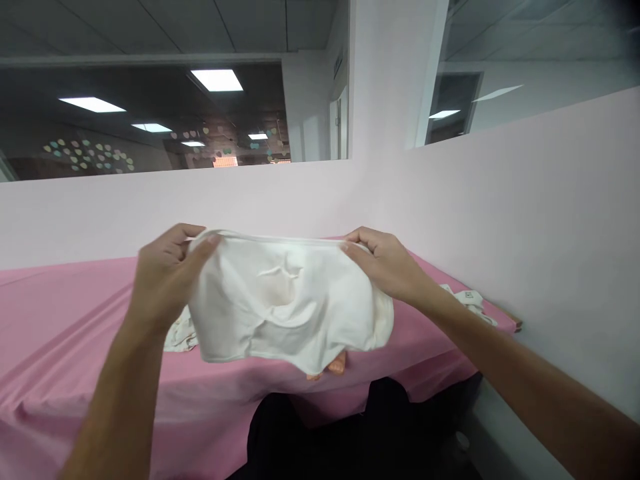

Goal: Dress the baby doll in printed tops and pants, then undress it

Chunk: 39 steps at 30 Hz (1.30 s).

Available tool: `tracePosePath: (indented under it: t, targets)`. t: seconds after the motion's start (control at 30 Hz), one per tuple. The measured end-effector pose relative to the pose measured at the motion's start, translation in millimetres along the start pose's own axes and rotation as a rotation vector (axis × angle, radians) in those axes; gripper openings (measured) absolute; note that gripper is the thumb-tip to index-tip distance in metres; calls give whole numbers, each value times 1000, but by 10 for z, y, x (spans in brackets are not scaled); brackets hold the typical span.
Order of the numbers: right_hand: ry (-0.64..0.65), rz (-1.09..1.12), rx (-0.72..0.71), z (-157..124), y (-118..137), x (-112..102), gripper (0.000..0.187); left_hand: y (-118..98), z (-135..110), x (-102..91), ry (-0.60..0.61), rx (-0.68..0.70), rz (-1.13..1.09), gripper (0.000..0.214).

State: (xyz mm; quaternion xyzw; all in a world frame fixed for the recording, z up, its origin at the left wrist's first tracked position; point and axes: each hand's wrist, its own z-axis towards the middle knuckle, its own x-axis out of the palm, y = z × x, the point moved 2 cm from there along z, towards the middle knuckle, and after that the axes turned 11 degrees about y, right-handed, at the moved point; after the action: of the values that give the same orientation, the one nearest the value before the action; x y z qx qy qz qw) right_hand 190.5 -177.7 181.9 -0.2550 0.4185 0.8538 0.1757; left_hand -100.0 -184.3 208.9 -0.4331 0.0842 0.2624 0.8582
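Observation:
A white cloth [290, 293], seemingly a small baby garment, hangs stretched between my two hands above the table. My left hand [173, 263] pinches its upper left corner between thumb and fingers. At the upper right edge, my right hand [380, 257] grips it the same way. The cloth's top edge is pulled nearly straight, and its lower part droops in folds. Beneath its lower edge shows a peach-coloured foot of what looks like a doll [337, 363]; the rest is hidden behind the cloth.
A pink sheet [65, 320] covers the table, which stands against the walls. Patterned white fabric [181, 333] lies behind my left wrist. More white clothing [470, 300] lies at the table's right end. My dark-clad knees [280, 427] are at the front edge.

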Motion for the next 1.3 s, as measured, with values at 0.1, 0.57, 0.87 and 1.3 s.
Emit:
tracePosePath:
  t: [0.1, 0.57, 0.87, 1.3]
  targets:
    - [234, 12, 1, -105, 120, -52, 23, 19, -20, -225, -161, 25, 78, 31]
    - [376, -43, 28, -670, 16, 500, 18, 477, -556, -714, -4, -316, 144, 39]
    - [279, 105, 127, -593, 19, 569, 14, 388, -571, -746, -332, -218, 335, 26]
    - [171, 574, 327, 1246, -580, 958, 5, 2225, 712, -42, 28, -320, 715, 44]
